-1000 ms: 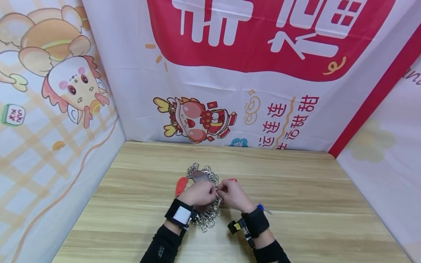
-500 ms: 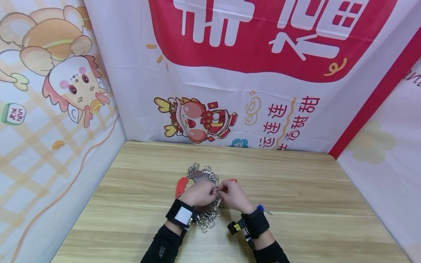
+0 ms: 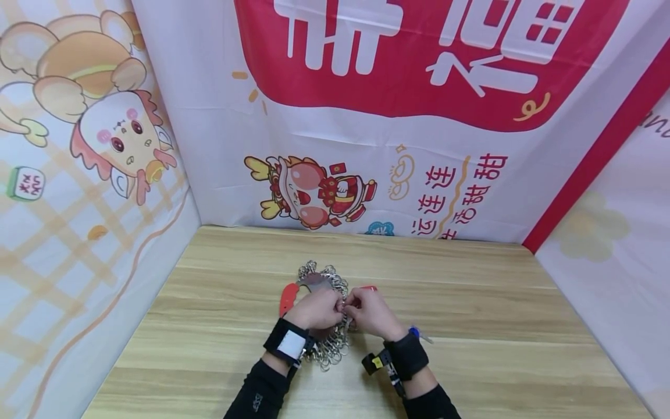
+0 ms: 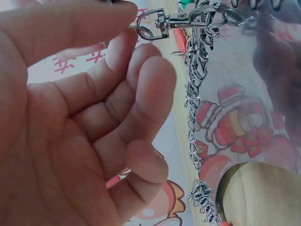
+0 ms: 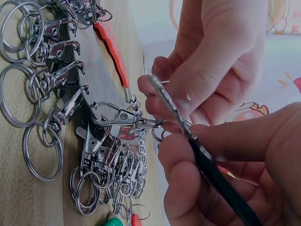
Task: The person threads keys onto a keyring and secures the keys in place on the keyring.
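My left hand [image 3: 318, 308] pinches the swivel end of a silver snap hook [image 4: 181, 21] between thumb and index finger; its other fingers are curled loosely. The hook hangs on the edge of a shiny plate-like piece [image 5: 91, 47], along which several more snap hooks with key rings [image 5: 19, 96] are clipped. My right hand [image 3: 373, 311] holds a slim piece [image 5: 207, 165], silver at one end and black at the other, whose exact kind is unclear. In the right wrist view its silver part lies against the left fingertips, close to a small ring [image 5: 162, 134].
A red handle-like part [image 3: 288, 298] sticks out left of the hooks. Another red strip [image 5: 113, 52] shows in the right wrist view. By the right wrist lies a blue-ended metal tool [image 3: 414, 331]. The wooden table [image 3: 471, 302] meets printed cloth walls at the back and sides.
Both hands stay in almost the same place over the hooks. The right fingertips have shifted very slightly to the left, towards the left fingertips.
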A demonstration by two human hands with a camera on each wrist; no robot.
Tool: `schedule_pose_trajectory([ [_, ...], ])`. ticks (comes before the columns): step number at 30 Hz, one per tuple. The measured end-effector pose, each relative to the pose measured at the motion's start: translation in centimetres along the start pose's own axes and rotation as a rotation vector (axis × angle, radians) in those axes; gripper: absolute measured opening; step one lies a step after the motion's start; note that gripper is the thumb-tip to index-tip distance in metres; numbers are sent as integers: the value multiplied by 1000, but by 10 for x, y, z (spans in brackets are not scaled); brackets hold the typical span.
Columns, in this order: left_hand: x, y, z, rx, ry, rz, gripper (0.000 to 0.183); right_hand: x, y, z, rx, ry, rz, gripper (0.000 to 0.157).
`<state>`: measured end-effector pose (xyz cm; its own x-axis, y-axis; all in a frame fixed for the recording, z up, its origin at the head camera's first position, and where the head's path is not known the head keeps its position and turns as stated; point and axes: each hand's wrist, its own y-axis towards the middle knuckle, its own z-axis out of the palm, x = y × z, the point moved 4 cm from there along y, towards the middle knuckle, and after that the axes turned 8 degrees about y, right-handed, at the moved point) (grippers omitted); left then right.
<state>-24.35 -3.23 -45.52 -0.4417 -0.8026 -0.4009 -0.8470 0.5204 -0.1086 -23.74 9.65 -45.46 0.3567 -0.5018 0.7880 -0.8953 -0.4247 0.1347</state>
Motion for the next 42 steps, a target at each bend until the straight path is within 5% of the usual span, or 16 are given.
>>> schedule_pose_trajectory([
  [16, 1, 0, 3, 27, 6, -20, 23, 0, -1, 3, 35, 19, -49, 9],
  [24, 1, 1, 3, 0, 20, -12, 24, -2, 0, 4, 39, 34, 7, 10],
  [35, 0, -1, 8, 70, -43, -66, 31, 0, -1, 3, 29, 12, 6, 6],
  [42, 0, 0, 7, 52, -47, -74, 15, 1, -1, 2, 40, 32, 2, 9],
])
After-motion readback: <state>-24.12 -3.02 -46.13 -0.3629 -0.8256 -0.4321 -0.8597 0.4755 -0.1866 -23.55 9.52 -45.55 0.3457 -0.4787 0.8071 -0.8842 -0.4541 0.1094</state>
